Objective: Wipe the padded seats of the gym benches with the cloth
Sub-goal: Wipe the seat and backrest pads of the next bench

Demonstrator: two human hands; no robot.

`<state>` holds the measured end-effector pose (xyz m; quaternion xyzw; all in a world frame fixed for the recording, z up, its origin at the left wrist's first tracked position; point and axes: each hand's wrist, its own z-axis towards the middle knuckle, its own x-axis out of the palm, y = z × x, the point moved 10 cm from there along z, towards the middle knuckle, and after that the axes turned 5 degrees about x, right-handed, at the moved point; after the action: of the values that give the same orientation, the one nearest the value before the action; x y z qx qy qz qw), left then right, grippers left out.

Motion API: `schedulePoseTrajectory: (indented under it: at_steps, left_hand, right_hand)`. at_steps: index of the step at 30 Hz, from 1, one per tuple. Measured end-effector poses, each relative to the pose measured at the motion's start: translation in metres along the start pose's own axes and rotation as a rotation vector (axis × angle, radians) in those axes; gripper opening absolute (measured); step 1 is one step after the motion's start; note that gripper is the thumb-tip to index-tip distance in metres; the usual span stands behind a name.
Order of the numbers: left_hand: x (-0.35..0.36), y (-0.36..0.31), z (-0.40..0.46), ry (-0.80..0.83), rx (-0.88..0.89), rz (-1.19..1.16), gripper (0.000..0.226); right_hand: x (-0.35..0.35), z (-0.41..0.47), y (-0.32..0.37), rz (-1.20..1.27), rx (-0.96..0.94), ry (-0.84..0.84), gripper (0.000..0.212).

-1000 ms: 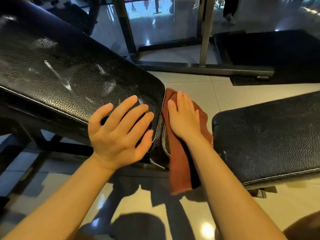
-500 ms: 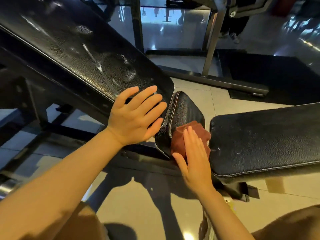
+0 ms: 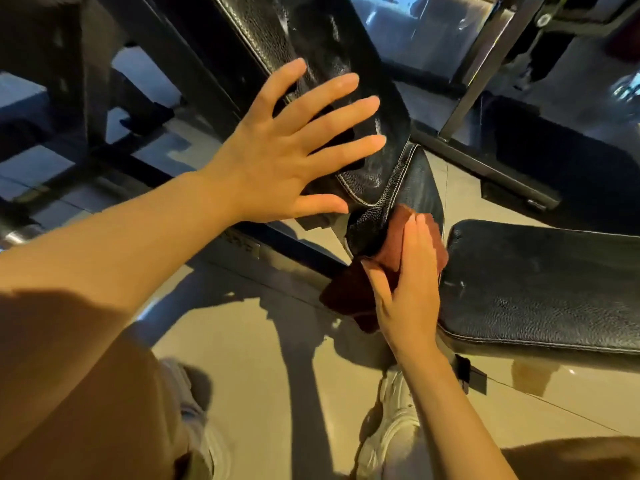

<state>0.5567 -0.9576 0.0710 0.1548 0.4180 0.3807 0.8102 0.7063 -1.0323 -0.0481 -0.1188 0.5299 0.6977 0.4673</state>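
Note:
A black padded incline bench back [image 3: 311, 32] slopes up to the upper left. Its small black seat pad [image 3: 415, 192] sits just below it at centre. My left hand [image 3: 287, 157] lies flat with spread fingers on the lower end of the bench back. My right hand [image 3: 408, 289] presses a rust-red cloth [image 3: 349, 292] against the near end of the small seat pad, thumb hooked over the cloth's edge. Part of the cloth hangs below the pad. A second black padded bench [image 3: 540, 285] lies flat on the right.
A black metal frame [image 3: 474, 64] and its floor rail [image 3: 485, 168] stand behind the benches. The incline bench's dark support frame [image 3: 86, 81] fills the upper left. Beige glossy floor tiles [image 3: 259, 358] lie below. My white shoes [image 3: 391, 424] stand near the flat bench's foot.
My right hand slid the cloth down the small seat pad from its top to its near end. My left hand spread wider on the bench back. My view moved closer and lower.

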Motion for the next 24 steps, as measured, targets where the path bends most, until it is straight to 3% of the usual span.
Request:
schedulePoseTrajectory:
  at_steps: [4, 12, 19, 24]
  left_hand:
    - [0.0, 0.002, 0.001, -0.016, 0.004, -0.004, 0.072]
    - [-0.001, 0.003, 0.0, -0.028, -0.004, -0.035, 0.073]
    - [-0.002, 0.001, 0.001, 0.015, 0.027, 0.002, 0.075]
    - [-0.001, 0.002, -0.003, -0.003, 0.014, 0.031, 0.076]
  right_hand:
    - [0.002, 0.002, -0.009, -0.004, -0.004, -0.01, 0.072]
    - [-0.001, -0.027, -0.045, 0.056, 0.263, -0.046, 0.073]
    - [-0.002, 0.03, 0.032, 0.042, 0.051, -0.061, 0.069]
    - [-0.006, -0.012, -0.02, -0.022, 0.137, 0.004, 0.08]
